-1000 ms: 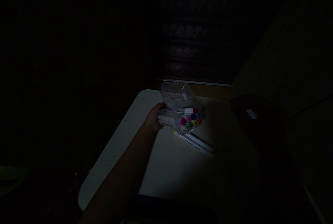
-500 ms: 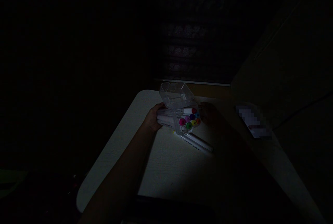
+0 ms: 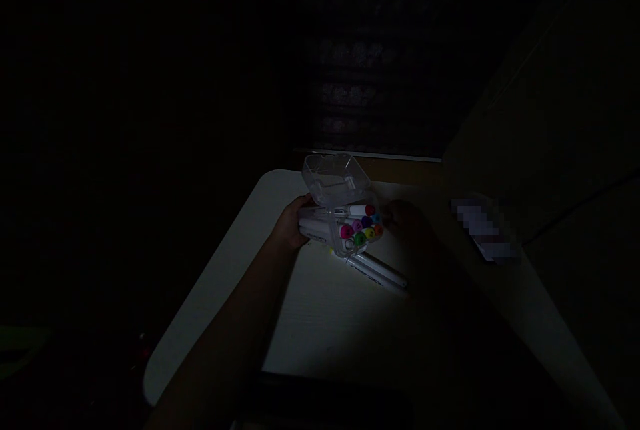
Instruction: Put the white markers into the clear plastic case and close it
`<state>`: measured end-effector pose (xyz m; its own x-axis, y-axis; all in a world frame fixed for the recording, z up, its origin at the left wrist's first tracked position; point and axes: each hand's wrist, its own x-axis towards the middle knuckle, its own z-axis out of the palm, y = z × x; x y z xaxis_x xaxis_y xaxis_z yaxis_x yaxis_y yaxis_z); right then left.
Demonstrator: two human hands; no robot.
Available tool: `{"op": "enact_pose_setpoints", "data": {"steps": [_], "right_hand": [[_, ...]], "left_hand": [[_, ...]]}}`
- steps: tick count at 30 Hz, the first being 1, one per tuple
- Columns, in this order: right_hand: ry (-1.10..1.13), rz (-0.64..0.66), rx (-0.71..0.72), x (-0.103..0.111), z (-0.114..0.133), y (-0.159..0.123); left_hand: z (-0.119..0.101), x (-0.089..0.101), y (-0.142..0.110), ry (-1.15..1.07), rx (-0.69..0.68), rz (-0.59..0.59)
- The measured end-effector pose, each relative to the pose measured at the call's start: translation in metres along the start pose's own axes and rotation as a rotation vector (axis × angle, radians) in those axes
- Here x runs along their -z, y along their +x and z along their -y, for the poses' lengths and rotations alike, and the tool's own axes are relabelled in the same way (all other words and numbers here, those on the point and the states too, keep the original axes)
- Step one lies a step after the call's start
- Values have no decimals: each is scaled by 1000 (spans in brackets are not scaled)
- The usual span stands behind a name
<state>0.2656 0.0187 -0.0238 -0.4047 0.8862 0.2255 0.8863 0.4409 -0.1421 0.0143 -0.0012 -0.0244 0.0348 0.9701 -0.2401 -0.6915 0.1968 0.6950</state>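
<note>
My left hand (image 3: 294,222) is wrapped round the closed end of a clear plastic marker case (image 3: 338,243), which lies tilted on its side above the table. Its hinged lid (image 3: 336,180) stands raised at the far side. Inside are several white markers (image 3: 315,225) with coloured round caps, among them red, pink, purple, green, yellow and orange. My right hand (image 3: 400,215) is in deep shadow just right of the case's open end; its fingers are too dark to make out. Loose white markers (image 3: 377,270) lie on the table below the case.
The pale table (image 3: 305,323) has rounded corners. A phone (image 3: 483,230), its screen blurred out, rests toward the right edge, with a dark cable (image 3: 575,207) near it. A dark object (image 3: 330,393) sits at the near edge. Patterned dark fabric (image 3: 350,93) hangs behind.
The whole view has shifted slightly. My left hand still holds the case, and my right hand stays close beside its open end. The loose markers look unmoved.
</note>
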Motion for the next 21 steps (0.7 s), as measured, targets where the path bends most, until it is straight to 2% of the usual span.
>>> {"op": "enact_pose_setpoints", "data": {"steps": [7, 11, 14, 18, 20, 21], "right_hand": [[-9, 21, 7, 9, 5, -1], [22, -68, -17, 31, 2, -1], [98, -241, -46, 55, 1, -5], [234, -629, -26, 91, 12, -23], [201, -750, 2, 108, 18, -36], [164, -751, 7, 116, 20, -43]], "left_hand": [[0, 6, 3, -3, 11, 8], [0, 7, 4, 2, 5, -2], [0, 6, 4, -6, 8, 10], [0, 6, 3, -11, 16, 0], [0, 5, 2, -5, 11, 0], [0, 5, 2, -2, 11, -1]]}}
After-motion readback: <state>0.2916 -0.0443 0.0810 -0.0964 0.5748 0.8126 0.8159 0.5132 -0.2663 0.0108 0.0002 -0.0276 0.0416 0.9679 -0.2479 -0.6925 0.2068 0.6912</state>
